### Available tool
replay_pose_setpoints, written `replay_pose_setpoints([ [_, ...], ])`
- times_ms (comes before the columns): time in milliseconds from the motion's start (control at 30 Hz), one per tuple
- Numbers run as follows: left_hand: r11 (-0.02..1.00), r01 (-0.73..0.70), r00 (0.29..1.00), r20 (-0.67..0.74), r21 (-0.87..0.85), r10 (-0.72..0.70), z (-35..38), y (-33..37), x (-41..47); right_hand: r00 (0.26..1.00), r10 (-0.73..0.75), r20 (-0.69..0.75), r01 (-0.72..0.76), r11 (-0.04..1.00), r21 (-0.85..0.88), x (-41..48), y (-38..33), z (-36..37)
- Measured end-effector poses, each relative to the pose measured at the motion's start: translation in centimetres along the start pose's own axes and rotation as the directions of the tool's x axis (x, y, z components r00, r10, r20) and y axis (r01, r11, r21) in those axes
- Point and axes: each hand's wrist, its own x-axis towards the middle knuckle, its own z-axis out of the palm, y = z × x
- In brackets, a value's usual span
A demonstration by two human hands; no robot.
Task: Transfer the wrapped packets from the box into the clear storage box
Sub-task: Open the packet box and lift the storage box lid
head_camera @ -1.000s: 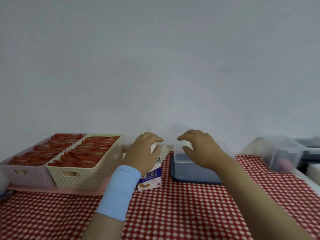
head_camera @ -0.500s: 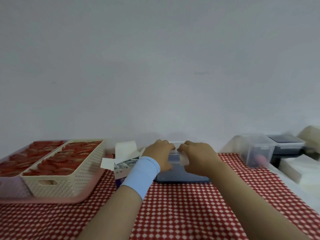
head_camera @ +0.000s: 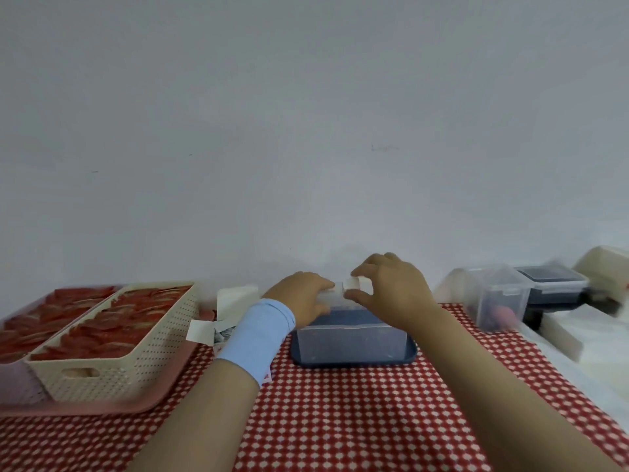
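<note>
Your right hand pinches a white packet above the clear storage box, and your left hand grips the box rim. You seem in the placing step; next, lower the packet inside, then return to the opened carton at its left.

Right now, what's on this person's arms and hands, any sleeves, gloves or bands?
Both forearms are bare, with no sleeves or gloves. The left hand has a wide light blue wristband with a small red-marked tag at its lower edge. The right hand wears nothing visible.

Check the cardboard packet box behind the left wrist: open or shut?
Open. The cardboard box's white top flaps stand up and splay outward, and wrapped packets show inside, beside the left hand.
</note>
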Motion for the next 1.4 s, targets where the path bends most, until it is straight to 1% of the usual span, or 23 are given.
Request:
replay_pose_setpoints([
  [133,0.995,-0.027,0.985,-0.173,-0.1,0.01,-1.5,-0.3,1.1,0.976,0.026,-0.214,-0.023,1.0,0.017,0.4,0.6,-0.8],
  [167,0.994,-0.033,0.977,-0.212,-0.104,0.01,-1.6,-0.4,1.5,0.971,0.038,-0.237,-0.03,0.999,0.034,0.4,0.7,-0.9],
  [233,0.999,-0.025,0.958,-0.287,-0.04,0.012,-1.8,-0.5,2.5,0.983,0.068,-0.169,-0.061,0.997,0.047,0.4,0.6,-0.8],
  [300,0.994,0.012,0.928,-0.372,0.111,0.031,-1.8,-0.5,3.4,0.996,0.067,-0.059,-0.067,0.998,0.013,0.4,0.7,-0.1],
  [333,0.989,0.03,0.917,-0.397,0.146,0.03,-1.8,-0.6,3.8,0.998,0.062,-0.029,-0.062,0.998,0.007,0.5,0.9,0.4],
  [367,0.99,0.044,0.915,-0.404,0.132,0.013,-1.7,-0.6,4.1,0.998,0.057,-0.008,-0.057,0.998,0.013,0.5,1.0,0.9],
  [433,0.997,0.061,0.931,-0.364,0.054,-0.037,-1.5,-0.5,4.5,0.999,0.034,0.03,-0.035,0.999,0.013,0.6,1.3,1.9],
  [500,0.998,0.046,0.951,-0.308,0.035,-0.033,-1.1,-0.3,4.3,0.993,0.012,0.113,-0.011,1.0,-0.012,0.6,1.4,2.6],
  [600,0.993,-0.009,0.965,-0.259,0.12,0.04,0.5,0.2,3.4,0.974,0.03,0.223,-0.027,1.0,-0.015,0.6,1.7,3.4],
  [633,0.989,-0.01,0.975,-0.219,0.147,0.043,1.1,0.3,3.1,0.963,0.051,0.265,-0.052,0.999,-0.004,0.7,1.9,3.5],
  [700,0.987,0.026,0.998,-0.066,0.157,-0.016,2.1,0.2,2.8,0.931,0.098,0.352,-0.105,0.994,0.001,1.0,2.4,3.7],
  [767,0.987,0.046,0.994,0.088,0.153,-0.06,2.9,0.3,2.7,0.902,0.12,0.414,-0.12,0.992,-0.024,1.2,3.0,3.6],
  [800,0.993,0.052,0.988,0.141,0.109,-0.067,3.3,0.3,2.6,0.888,0.12,0.443,-0.112,0.993,-0.043,1.2,3.3,3.5],
  [867,0.997,0.065,0.974,0.218,-0.044,-0.054,4.1,0.9,2.5,0.864,0.122,0.489,-0.109,0.992,-0.056,1.2,3.9,3.3],
  [933,0.985,0.079,0.962,0.27,-0.154,-0.035,4.5,1.8,2.3,0.863,0.128,0.488,-0.131,0.991,-0.029,1.1,4.2,3.1],
  [1000,0.976,0.081,0.957,0.29,-0.201,-0.019,4.7,2.7,2.3,0.889,0.113,0.443,-0.134,0.991,0.016,1.1,4.0,2.9],
  [1067,0.978,0.073,0.97,0.244,-0.196,-0.024,4.7,3.1,2.3,0.896,0.084,0.436,-0.122,0.991,0.06,0.8,3.6,2.8],
  [1133,0.993,0.048,0.994,0.102,-0.11,-0.037,4.4,3.0,2.1,0.875,0.079,0.478,-0.13,0.989,0.074,0.3,3.3,2.9],
  [1200,0.999,0.036,0.999,-0.029,0.034,-0.035,4.1,2.6,1.8,0.851,0.099,0.515,-0.155,0.986,0.067,-0.1,3.3,3.1],
  [1233,0.994,0.055,0.998,-0.028,0.092,-0.052,4.1,2.4,1.7,0.845,0.11,0.524,-0.166,0.984,0.06,-0.3,3.3,3.2],
  [1267,0.99,0.083,0.996,0.016,0.116,-0.085,4.0,2.2,1.6,0.838,0.12,0.533,-0.171,0.984,0.048,-0.3,3.3,3.3],
  [1333,0.985,0.142,0.977,0.149,0.096,-0.155,4.1,1.9,1.4,0.817,0.13,0.562,-0.17,0.985,0.019,-0.4,3.1,3.1],
  [1400,0.987,0.147,0.965,0.21,0.065,-0.157,4.0,1.9,1.3,0.813,0.13,0.568,-0.154,0.988,-0.006,-0.3,2.8,2.7],
])
